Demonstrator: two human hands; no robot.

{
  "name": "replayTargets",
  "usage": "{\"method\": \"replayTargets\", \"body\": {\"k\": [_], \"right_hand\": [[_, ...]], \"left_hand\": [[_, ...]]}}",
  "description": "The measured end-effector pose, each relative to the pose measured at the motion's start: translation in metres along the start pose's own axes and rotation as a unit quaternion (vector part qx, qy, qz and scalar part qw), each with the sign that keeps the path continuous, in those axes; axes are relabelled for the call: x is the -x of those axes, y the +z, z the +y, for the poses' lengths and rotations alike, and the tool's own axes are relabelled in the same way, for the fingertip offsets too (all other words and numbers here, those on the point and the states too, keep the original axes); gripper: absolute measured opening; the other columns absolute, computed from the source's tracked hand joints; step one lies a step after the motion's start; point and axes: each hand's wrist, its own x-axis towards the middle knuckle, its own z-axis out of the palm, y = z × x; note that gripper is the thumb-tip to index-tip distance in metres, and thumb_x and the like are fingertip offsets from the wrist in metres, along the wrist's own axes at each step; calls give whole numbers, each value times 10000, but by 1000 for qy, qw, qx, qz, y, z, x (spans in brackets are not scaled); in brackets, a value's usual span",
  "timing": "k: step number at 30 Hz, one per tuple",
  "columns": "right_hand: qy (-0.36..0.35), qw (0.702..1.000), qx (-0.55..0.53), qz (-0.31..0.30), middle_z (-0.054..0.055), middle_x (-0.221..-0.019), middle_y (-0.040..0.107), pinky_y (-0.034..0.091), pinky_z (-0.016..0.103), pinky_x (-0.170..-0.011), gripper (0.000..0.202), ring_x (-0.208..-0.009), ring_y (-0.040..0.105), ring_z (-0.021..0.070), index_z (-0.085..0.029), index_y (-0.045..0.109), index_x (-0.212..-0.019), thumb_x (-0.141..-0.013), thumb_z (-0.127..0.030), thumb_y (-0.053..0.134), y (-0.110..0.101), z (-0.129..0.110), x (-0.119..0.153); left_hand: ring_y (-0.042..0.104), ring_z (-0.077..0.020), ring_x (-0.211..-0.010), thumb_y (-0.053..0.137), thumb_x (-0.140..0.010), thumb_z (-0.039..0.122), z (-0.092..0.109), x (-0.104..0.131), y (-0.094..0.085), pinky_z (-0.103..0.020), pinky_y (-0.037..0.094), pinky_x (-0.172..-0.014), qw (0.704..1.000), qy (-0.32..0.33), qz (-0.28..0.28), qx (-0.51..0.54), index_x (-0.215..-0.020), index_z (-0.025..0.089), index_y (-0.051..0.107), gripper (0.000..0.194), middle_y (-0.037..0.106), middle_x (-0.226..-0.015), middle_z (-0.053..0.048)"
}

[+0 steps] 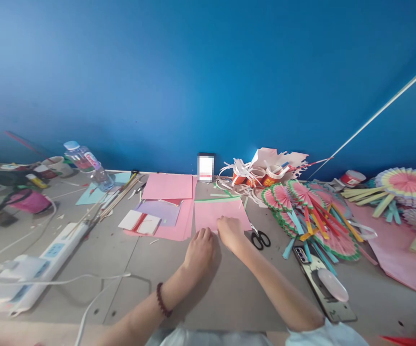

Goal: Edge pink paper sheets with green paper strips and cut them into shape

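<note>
A sheet of pink paper [222, 213] lies flat on the grey table, with a green strip along its far edge. At its near edge my left hand [200, 252] has its fingers curled down onto the paper. My right hand [230, 233] is just right of it, fingers bent and pressed together on the same near edge. What lies under the fingertips is hidden. Black-handled scissors [260, 238] rest beside the paper's right side, blades partly under it. To the left lies a stack of pink sheets [169, 186] with a lilac sheet [164, 211].
Folded paper fans [305, 197] and a phone [323, 283] with a white mouse [333, 284] lie right. Paper cups [256, 176] with white strips stand at the back wall. Left are a power strip [51, 269], cables, sticks [119, 197] and a plastic bottle [89, 163].
</note>
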Motion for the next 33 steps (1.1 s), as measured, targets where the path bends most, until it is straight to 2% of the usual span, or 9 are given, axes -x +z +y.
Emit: {"method": "replayTargets", "body": {"k": [2, 5, 14, 18, 25, 29, 33], "right_hand": [[6, 1000, -6, 21, 177, -1038, 670, 447, 259, -727, 269, -939, 654, 240, -97, 631, -1047, -876, -145, 429, 1, 3, -1], [9, 999, -15, 35, 158, -1015, 686, 447, 261, -713, 255, -922, 660, 243, -114, 646, -1030, -872, -203, 465, 1, 7, -2], [-9, 999, -31, 5, 128, -1004, 704, 438, 263, -715, 272, -927, 658, 237, -153, 656, -1034, -860, -223, 459, -14, 20, 7], [1, 1000, -29, -9, 146, -1015, 699, 441, 277, -712, 276, -920, 659, 249, -149, 672, -1010, -851, -234, 463, -16, 27, 7], [-13, 999, -33, -30, 76, -1030, 708, 439, 245, -732, 229, -956, 650, 209, -234, 706, -944, -838, -277, 508, -17, 31, 6], [-10, 1000, -19, -22, 99, -1035, 701, 452, 255, -740, 232, -958, 654, 226, -197, 708, -953, -838, -252, 514, -15, 27, 6], [3, 1000, 2, -15, 153, -1031, 688, 475, 280, -730, 250, -932, 665, 258, -130, 703, -982, -824, -196, 521, -10, 22, 3]], "left_hand": [[517, -226, -951, 526, -802, 116, 2, 0, 2, -344, 456, -790, 1000, 7, 14, 19, -1072, 129, 599, 280, 581, -1033, -106], [508, -222, -967, 524, -807, 129, 2, 3, 4, -358, 447, -831, 998, 22, 45, 29, -1197, 127, 529, 390, 574, -1054, -100], [509, -232, -967, 552, -793, 146, 3, 7, 8, -370, 449, -832, 997, 22, 71, 7, -1245, 93, 493, 458, 572, -1033, -107], [511, -231, -948, 545, -785, 131, 2, 8, 8, -360, 457, -807, 997, 15, 79, 6, -1226, 94, 509, 444, 574, -1011, -101], [514, -235, -936, 498, -791, 110, -3, 9, 4, -369, 478, -764, 996, 8, 80, 25, -1075, 112, 572, 294, 560, -977, -95], [516, -220, -938, 483, -788, 90, -3, 8, 4, -347, 488, -751, 997, 5, 58, 45, -1000, 137, 580, 238, 551, -981, -83], [521, -222, -934, 495, -789, 87, -2, 8, 3, -342, 492, -739, 998, 7, 36, 48, -1012, 136, 575, 242, 551, -973, -85]]}}
